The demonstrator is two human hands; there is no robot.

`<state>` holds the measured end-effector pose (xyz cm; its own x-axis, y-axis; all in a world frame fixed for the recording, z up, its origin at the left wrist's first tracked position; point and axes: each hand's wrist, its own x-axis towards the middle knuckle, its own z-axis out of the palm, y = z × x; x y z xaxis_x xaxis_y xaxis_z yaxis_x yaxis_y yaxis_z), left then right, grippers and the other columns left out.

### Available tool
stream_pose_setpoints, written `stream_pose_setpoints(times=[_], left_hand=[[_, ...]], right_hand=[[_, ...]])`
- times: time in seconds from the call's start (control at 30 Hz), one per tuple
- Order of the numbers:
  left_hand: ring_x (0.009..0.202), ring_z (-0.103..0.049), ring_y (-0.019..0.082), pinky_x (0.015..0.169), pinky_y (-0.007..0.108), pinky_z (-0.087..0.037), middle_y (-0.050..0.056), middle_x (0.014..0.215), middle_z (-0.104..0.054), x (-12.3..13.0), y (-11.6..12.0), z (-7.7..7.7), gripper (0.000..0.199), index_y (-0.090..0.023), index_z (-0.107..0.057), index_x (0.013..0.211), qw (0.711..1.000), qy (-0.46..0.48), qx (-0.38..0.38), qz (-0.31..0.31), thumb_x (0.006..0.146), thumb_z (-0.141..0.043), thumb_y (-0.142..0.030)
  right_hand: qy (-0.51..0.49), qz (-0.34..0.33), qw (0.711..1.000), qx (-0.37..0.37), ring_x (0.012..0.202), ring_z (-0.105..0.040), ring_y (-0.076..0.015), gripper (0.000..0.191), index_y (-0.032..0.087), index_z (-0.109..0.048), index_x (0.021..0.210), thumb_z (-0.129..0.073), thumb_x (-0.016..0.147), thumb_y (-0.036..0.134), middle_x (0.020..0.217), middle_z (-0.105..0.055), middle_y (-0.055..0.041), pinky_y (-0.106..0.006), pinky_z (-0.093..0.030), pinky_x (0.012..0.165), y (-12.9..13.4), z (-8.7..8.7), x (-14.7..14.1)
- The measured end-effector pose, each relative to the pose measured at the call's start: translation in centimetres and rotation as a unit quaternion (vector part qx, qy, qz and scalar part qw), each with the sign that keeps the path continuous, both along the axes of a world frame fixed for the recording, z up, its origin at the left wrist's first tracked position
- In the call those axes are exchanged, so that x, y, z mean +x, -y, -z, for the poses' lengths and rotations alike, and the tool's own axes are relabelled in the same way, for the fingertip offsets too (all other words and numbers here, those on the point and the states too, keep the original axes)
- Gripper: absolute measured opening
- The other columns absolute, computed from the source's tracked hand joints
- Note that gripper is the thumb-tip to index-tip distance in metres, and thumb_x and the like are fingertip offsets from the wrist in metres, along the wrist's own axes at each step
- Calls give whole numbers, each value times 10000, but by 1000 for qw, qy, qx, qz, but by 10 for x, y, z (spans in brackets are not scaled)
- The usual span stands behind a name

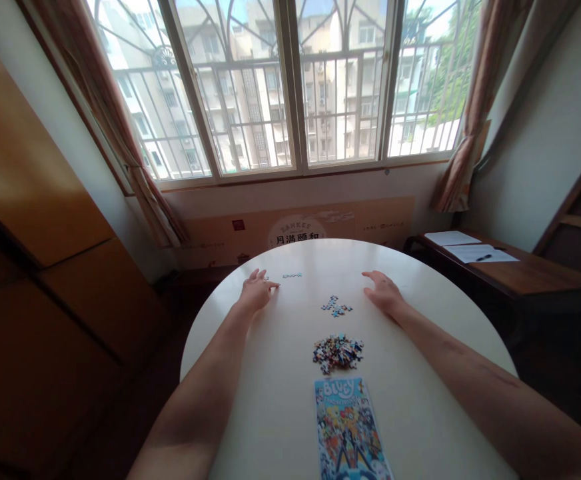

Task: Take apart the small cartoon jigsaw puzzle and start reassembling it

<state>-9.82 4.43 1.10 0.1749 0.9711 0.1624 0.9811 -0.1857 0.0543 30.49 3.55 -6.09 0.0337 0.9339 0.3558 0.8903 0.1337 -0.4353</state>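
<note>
My left hand [257, 292] rests on the far left of the round white table with its fingers apart. Just past it, partly hidden by the fingers, lies a small puzzle piece [266, 278]; whether I touch it I cannot tell. To the right of that hand lies a short strip of joined puzzle pieces [292, 275]. My right hand [382, 291] hovers over or lies on the far right side, fingers spread and holding nothing. Between the hands and a bit nearer sits a loose cluster of light-blue pieces [337, 308]. Closer still is a larger mixed pile of pieces [338, 352].
A colourful Bluey picture sheet or box lid [349, 430] lies at the near side of the white table [280, 387]. At the right, papers [479, 253] and a pen rest on a brown wooden bench [535, 273]. Barred windows [340, 100] stand beyond, and wooden cabinets [30, 167] at left.
</note>
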Motion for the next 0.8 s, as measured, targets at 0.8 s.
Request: stream_pose_setpoints(times=[0.8], left_hand=[[1553,-63,349,1177,686,-98,57,1683,-208,9,-22,20,535,-380,-485,1489,993,-12,-19,-114,1011,-277,-497]], right_hand=[[34,14,999,-12,1312,-535,-284,456,248,-650,1324,-584,874,282,1446,-558,-112,-429,-381,1119,6,-4,-6]])
